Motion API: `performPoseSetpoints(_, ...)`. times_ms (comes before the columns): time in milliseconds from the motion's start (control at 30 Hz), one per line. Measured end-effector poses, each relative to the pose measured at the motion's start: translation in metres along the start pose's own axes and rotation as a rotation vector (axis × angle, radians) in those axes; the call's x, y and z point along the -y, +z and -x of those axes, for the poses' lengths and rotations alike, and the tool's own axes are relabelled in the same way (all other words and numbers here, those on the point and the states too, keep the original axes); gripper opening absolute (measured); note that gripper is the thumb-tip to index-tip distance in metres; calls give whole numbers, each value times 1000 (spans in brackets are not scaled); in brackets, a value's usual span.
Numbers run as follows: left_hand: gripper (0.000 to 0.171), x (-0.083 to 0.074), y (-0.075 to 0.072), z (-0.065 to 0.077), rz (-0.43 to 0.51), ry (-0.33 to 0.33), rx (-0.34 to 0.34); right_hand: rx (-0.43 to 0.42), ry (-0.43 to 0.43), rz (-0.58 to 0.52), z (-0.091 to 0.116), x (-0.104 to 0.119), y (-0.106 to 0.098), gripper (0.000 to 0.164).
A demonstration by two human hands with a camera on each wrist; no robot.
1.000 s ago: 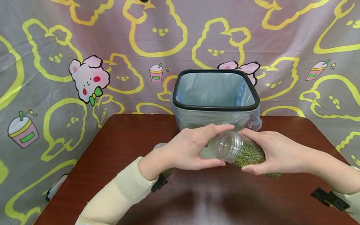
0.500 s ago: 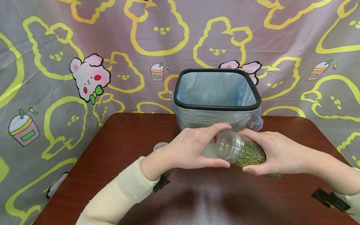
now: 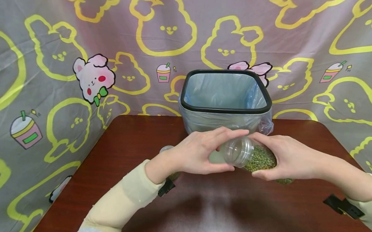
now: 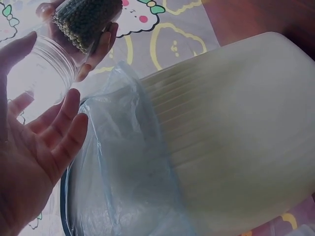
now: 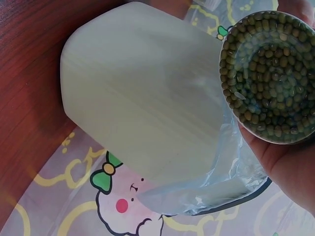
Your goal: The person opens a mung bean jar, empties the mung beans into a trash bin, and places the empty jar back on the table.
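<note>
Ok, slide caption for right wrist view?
Right hand gripping a clear round plastic jar of small green beans near a pale, blue-lined bin.

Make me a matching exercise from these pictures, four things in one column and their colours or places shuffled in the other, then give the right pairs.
1. Tilted jar of green beans
2. Bin rim
3. Bin liner
4. Table

A. Pale blue
B. Reddish brown
C. Gripped by the right hand
D. Black

Pairs: 1-C; 2-D; 3-A; 4-B
</note>
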State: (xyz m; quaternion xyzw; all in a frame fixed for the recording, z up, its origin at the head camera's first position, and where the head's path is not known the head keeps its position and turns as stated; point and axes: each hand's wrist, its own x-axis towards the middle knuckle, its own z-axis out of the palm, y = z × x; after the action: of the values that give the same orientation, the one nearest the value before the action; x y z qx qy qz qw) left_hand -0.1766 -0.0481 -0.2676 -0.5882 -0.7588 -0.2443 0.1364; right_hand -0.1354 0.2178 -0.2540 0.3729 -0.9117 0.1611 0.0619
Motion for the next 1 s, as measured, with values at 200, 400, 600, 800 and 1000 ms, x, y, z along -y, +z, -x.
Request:
performPoseSetpoints(200, 72, -1, 1, 0, -33, -2, 4, 5, 1, -4, 0, 1, 0, 67)
performPoseSetpoints(400, 76, -1, 2, 0, -59, -39, -49, 2, 10, 0, -1, 2, -1, 65)
performPoseSetpoints(600, 76, -2, -1, 1, -68, -85, -80, 2, 29, 6, -1, 1, -2, 65)
performPoseSetpoints(800, 74, -1, -4, 7, -87, -119, -84, 1, 43, 15, 1, 1, -3, 67)
performPoseSetpoints(1000, 72, 2, -8, 17, -84, -166, -67, -5, 48, 28, 3, 0, -2, 68)
